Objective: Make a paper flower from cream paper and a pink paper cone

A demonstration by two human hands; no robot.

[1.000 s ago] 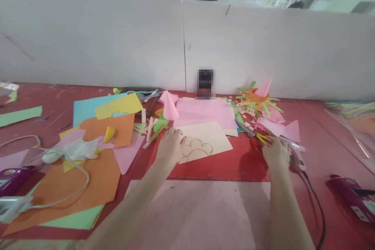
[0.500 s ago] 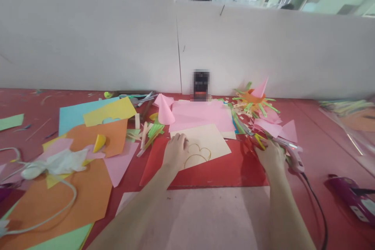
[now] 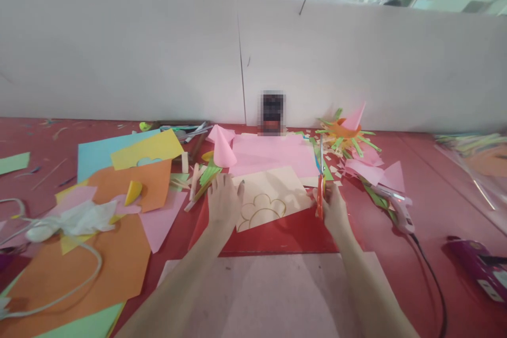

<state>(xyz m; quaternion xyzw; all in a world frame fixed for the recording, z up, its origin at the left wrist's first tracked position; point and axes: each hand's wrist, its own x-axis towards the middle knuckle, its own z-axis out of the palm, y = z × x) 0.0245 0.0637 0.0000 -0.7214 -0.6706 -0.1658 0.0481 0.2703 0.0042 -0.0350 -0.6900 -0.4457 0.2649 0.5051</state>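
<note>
A cream sheet of paper (image 3: 291, 182) with a scalloped flower outline drawn on it rests on a red sheet (image 3: 277, 240). My left hand (image 3: 225, 198) lies over the left end of the cream sheet, fingers stretched out and thumb on the paper. At its right end, my right hand (image 3: 335, 206) is closed round a pair of scissors (image 3: 320, 190) with red and yellow handles. Their blades point away from me, toward the white board. Part of the handles is hidden by the fingers.
A pink cone (image 3: 224, 150) and pink sheets (image 3: 273, 153) stand behind the cream sheet. Coloured paper (image 3: 130, 185) spreads at left. On the right are a paper flower with a cone (image 3: 346, 129), a corded glue gun (image 3: 400, 208) and a purple power strip (image 3: 477, 266). A white board (image 3: 158, 53) closes the back.
My right hand has picked up the scissors from the scraps at right and brought them left to the cream sheet. My left hand has shifted left, uncovering more of the drawn flower.
</note>
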